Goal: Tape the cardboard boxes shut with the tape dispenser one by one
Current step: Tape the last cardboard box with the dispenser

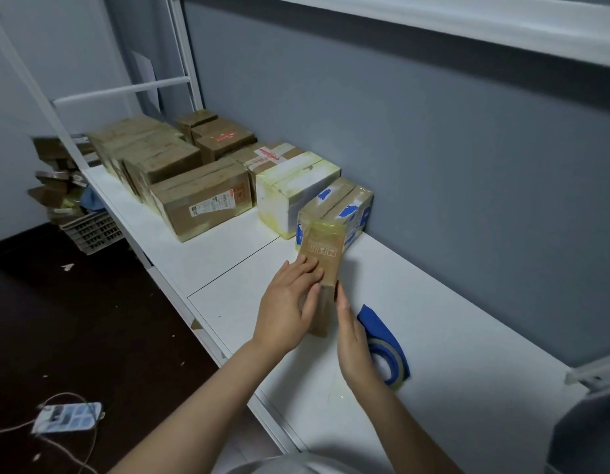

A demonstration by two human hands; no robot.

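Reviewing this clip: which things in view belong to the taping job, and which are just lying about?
Job: small cardboard box between the left hand and right hand; blue tape dispenser beside it; row of boxes by the wall.
Lying about: power strip on the floor; plastic crate; cardboard scraps.

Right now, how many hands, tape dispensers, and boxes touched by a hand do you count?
Hands: 2, left hand and right hand
Dispenser: 1
Box touched by both hands: 1
Total: 4
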